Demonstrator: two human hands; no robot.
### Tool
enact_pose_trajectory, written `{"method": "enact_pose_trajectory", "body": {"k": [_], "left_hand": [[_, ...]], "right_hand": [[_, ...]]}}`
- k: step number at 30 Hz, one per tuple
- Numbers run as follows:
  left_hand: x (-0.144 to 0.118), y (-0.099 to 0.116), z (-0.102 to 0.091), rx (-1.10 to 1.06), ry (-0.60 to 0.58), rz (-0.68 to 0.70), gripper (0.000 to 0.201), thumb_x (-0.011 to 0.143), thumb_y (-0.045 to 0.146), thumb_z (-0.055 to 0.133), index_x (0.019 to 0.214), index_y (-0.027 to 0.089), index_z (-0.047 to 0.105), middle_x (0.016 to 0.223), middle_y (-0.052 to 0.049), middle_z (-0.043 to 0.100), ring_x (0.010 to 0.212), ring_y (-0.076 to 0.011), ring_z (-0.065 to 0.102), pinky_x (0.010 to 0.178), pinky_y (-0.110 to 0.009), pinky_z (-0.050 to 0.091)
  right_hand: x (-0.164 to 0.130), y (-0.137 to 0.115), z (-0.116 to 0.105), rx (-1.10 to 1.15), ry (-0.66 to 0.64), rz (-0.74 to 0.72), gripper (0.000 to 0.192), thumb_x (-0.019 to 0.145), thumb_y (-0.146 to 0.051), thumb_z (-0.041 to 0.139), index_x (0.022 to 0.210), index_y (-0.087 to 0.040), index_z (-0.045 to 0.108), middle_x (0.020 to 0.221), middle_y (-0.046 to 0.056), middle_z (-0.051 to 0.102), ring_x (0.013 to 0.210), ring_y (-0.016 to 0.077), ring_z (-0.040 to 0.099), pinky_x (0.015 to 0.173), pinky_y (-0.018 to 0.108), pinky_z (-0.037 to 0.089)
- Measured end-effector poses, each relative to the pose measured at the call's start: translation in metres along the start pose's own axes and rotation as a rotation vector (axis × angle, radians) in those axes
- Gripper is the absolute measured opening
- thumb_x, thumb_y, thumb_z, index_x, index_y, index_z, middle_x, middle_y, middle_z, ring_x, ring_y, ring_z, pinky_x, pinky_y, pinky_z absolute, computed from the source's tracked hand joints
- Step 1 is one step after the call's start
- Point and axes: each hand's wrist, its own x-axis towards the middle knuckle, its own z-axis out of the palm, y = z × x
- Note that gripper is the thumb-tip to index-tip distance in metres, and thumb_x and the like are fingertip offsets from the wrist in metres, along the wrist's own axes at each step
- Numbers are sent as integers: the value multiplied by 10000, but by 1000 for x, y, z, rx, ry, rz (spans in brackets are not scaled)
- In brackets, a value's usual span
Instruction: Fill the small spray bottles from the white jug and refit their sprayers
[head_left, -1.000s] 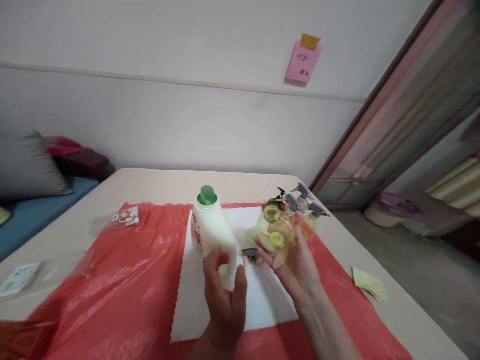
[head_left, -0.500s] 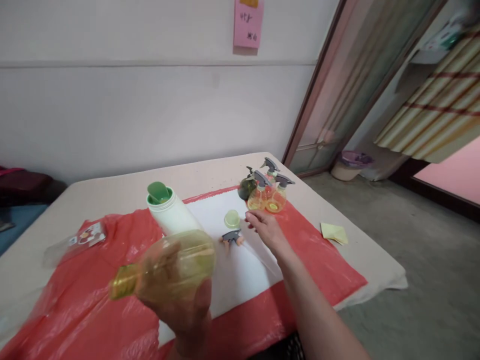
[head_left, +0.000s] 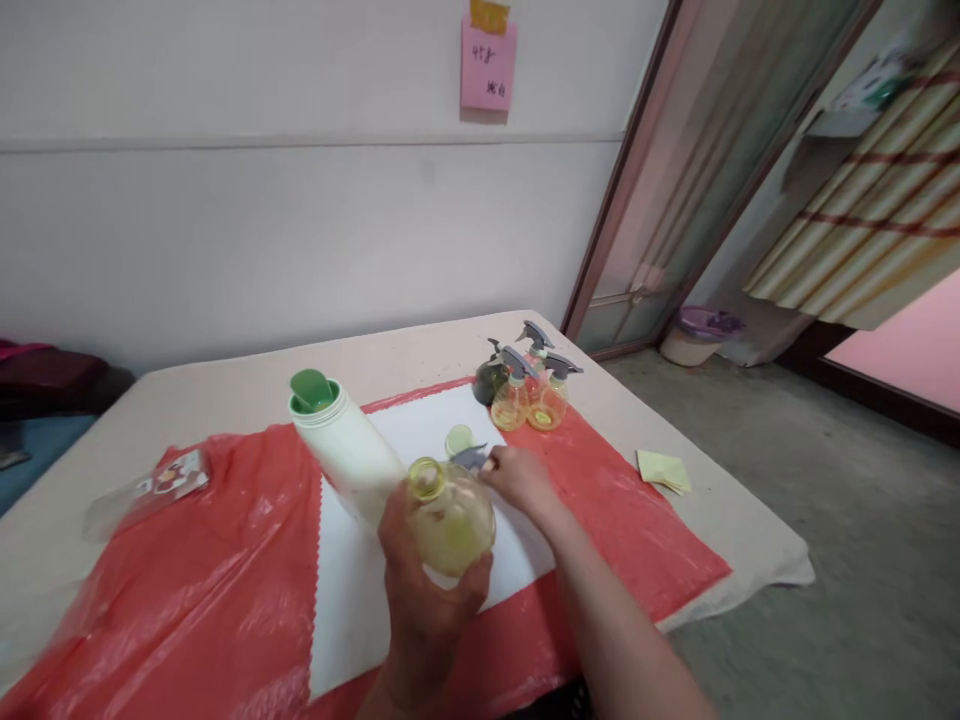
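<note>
My left hand (head_left: 424,590) has its fingers wrapped around an uncapped yellow bottle (head_left: 450,515). My right hand (head_left: 517,478) has its fingers pinched on a grey spray head (head_left: 470,457) over the white sheet (head_left: 420,430).

The yellow bottle (head_left: 451,515), held a second ago in the right hand (head_left: 517,478) beside the group of spray bottles (head_left: 525,385) at the far right of the bench, has been passed to the left hand (head_left: 429,590), which had been resting on the white container (head_left: 346,447). Half a second ago the bottle was held on its side with the neck pointing left; it has now been turned so that its open neck points up and away. The right hand has been drawn nearer, and its fingers (head_left: 491,466) are now closed on the grey spray head (head_left: 471,457), which lay untouched on the white sheet (head_left: 420,440).
</note>
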Motion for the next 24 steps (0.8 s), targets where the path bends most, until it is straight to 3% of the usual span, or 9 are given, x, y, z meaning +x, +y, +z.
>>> {"method": "enact_pose_trajectory", "body": {"k": [3, 5, 7, 9, 15, 24], "left_hand": [[-2, 3, 6, 74, -134, -117, 849, 693, 381, 753, 1450, 265, 386, 1334, -109, 580, 1213, -319, 585, 997, -502, 502], [-3, 0, 10, 121, -221, -182, 846, 690, 381, 747, 1454, 251, 409, 1308, -107, 593, 1210, -317, 578, 1020, -503, 475], [-3, -5, 14, 178, -293, -223, 859, 684, 361, 748, 1464, 235, 412, 1313, -117, 583, 1229, -320, 555, 1048, -510, 442], [-4, -12, 17, 234, -349, -237, 868, 676, 328, 748, 1469, 225, 411, 1333, -127, 565, 1245, -325, 535, 1064, -519, 421], [-8, -26, 23, 322, -371, -122, 870, 689, 283, 735, 1485, 243, 386, 1319, -117, 549, 1247, -322, 521, 1055, -532, 429], [-6, -18, 21, 305, -319, -83, 863, 683, 287, 732, 1476, 240, 395, 1294, -101, 564, 1221, -306, 534, 1020, -506, 460]], "right_hand": [[2, 5, -50, 178, 244, -29, 296, 876, -446, 516, 900, -179, 643, 782, 51, 682, 689, 163, 610, 623, 273, 448], [-1, 4, -81, 448, 485, -53, 380, 926, -512, 427, 1004, -181, 596, 832, 27, 660, 671, 128, 593, 614, 255, 464], [-7, -2, -103, 911, 715, -114, 359, 855, -524, 587, 972, -185, 600, 805, -6, 643, 615, 97, 574, 582, 234, 465], [-14, -10, -115, 1248, 806, -184, 364, 745, -479, 753, 915, -182, 629, 751, -28, 638, 572, 80, 565, 549, 215, 454], [-25, -26, -112, 1348, 657, -283, 309, 757, -436, 791, 878, -186, 655, 767, -21, 665, 575, 72, 585, 552, 216, 476], [-26, -33, -91, 1327, 399, -323, 244, 791, -419, 768, 876, -211, 672, 799, -9, 647, 591, 87, 585, 561, 260, 489]]}}
